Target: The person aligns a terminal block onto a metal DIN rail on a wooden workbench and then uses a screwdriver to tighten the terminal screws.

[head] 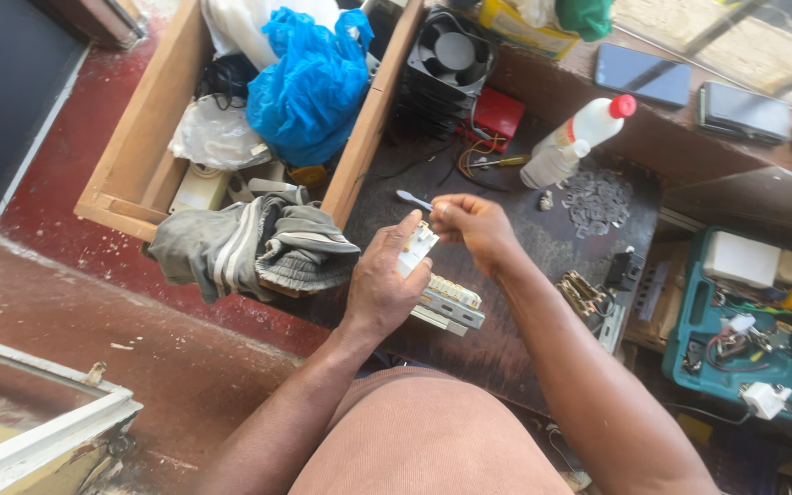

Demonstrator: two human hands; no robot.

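Fingers of my left hand (382, 284) are wrapped around a small white plastic electrical part (416, 246), gripping it from below with the thumb up along its side. It is a pale, blocky piece with a stepped edge, and its upper end sticks out past my thumb toward 1 o'clock. My right hand (474, 225) is pinched narrow at the top of that part, thumb and forefinger closed together on something too small for me to make out.

Just under my left hand, at 5 o'clock, more of the same kind of parts (449, 307) lie on the dark tabletop (506, 339): whitish-grey blocks with yellowish tops, stacked side by side. At 11 o'clock from my right hand a small grey spoon-shaped tool (412, 198) rests on the tabletop. Farther out at 1 o'clock a white plastic bottle with a red cap (577, 137) lies tilted, and just beside it is a scatter of small grey metal pieces (596, 200). At 12 o'clock stands a black fan (449, 57) with a red box (499, 114) beside it.

At 9 o'clock a grey striped cloth (249, 243) hangs over the corner of an open wooden drawer (139, 137), which holds a blue plastic bag (309, 87). At 3 o'clock, well apart, sits a teal tool case (698, 362) full of small bits.
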